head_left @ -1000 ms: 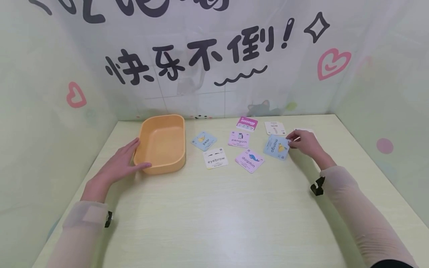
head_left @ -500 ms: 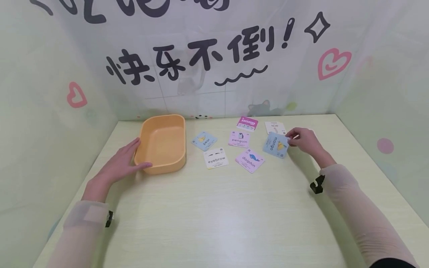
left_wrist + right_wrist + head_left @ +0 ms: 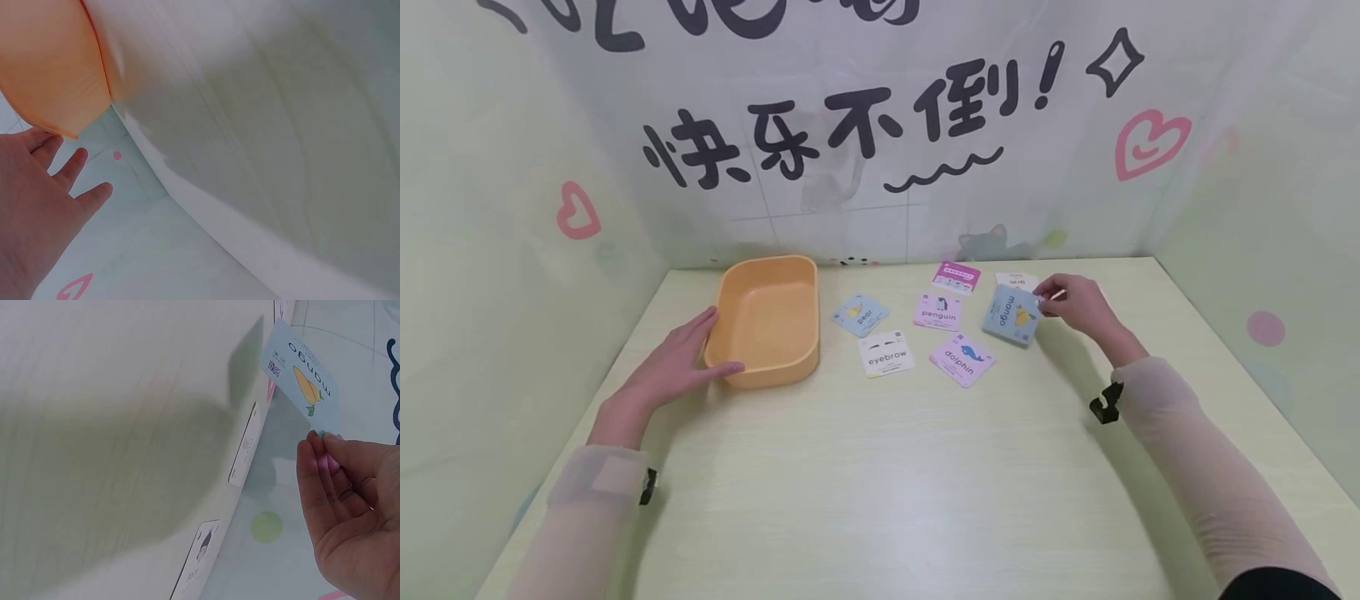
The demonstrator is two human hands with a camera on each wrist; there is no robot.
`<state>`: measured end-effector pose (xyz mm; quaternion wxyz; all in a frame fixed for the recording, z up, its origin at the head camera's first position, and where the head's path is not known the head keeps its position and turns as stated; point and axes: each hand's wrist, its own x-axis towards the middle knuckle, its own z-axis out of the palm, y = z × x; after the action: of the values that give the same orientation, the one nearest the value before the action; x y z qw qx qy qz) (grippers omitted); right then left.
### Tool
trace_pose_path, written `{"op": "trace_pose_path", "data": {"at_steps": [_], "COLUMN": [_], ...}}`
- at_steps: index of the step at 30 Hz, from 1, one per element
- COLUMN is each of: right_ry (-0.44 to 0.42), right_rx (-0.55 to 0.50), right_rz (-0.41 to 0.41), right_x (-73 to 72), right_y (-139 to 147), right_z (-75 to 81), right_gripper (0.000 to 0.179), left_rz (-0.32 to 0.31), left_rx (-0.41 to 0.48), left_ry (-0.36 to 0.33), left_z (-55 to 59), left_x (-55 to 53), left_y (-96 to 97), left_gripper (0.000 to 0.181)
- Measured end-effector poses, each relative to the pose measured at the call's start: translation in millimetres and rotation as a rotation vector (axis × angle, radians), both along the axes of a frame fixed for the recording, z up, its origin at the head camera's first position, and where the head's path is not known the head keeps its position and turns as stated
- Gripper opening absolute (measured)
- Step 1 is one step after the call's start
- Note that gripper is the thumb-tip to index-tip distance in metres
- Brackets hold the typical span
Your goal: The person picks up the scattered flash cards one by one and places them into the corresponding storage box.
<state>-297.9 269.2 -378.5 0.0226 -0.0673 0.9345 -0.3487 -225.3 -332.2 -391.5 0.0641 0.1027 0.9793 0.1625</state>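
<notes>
My right hand [image 3: 1078, 310] pinches a light-blue mango card [image 3: 1012, 315] by one corner between thumb and fingers. In the right wrist view the mango card [image 3: 306, 381] is raised off the table, its shadow lying beside it. From the head it overlaps a white arm card [image 3: 1017, 279]. My left hand [image 3: 673, 358] touches an orange plastic tray [image 3: 765, 321] at its near left corner, thumb along the front and straight fingers at the left side. In the left wrist view the fingers [image 3: 70, 165] are spread, some against the tray's edge [image 3: 59, 130].
Between tray and right hand lie a pear card [image 3: 860, 315], an eyebrow card [image 3: 886, 353], a penguin card [image 3: 937, 312], a dolphin card [image 3: 962, 359] and a magenta card [image 3: 957, 277]. Another white card [image 3: 199, 556] shows in the right wrist view. A printed cloth [image 3: 820, 183] hangs behind.
My right hand has moved a little left and up with the mango card, which now covers more of the arm card. My left hand stays at the tray.
</notes>
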Motion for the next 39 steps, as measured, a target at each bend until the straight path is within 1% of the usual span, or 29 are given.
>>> {"op": "trace_pose_path", "data": {"at_steps": [4, 8, 13, 23, 30, 39], "right_ry": [-0.010, -0.025, -0.007, -0.002, -0.005, -0.019], "right_rx": [0.007, -0.015, -0.037, -0.079, -0.125, -0.138], "right_rz": [0.001, 0.004, 0.004, 0.000, 0.017, 0.029], "right_x": [-1.3, -2.4, -3.1, -2.9, -3.3, -6.2], "right_y": [-4.6, -10.5, -16.9, -28.9, -38.4, -53.1], "right_z": [5.1, 9.0, 11.5, 12.9, 13.3, 15.1], "right_gripper": [0.024, 0.025, 0.025, 0.026, 0.026, 0.027], "left_rz": [0.008, 0.016, 0.018, 0.006, -0.001, 0.008], "left_rx": [-0.004, -0.009, -0.005, -0.017, -0.034, -0.022], "left_ry": [-0.009, -0.017, -0.019, 0.021, 0.018, 0.010], "left_z": [-0.2, 0.2, 0.4, 0.0, 0.9, 0.4], "left_x": [-1.1, -1.7, -1.1, -1.9, -1.9, -1.5], "left_y": [0.2, 0.8, 1.0, 0.9, 1.5, 1.8], "left_gripper": [0.112, 0.113, 0.113, 0.112, 0.112, 0.112]}}
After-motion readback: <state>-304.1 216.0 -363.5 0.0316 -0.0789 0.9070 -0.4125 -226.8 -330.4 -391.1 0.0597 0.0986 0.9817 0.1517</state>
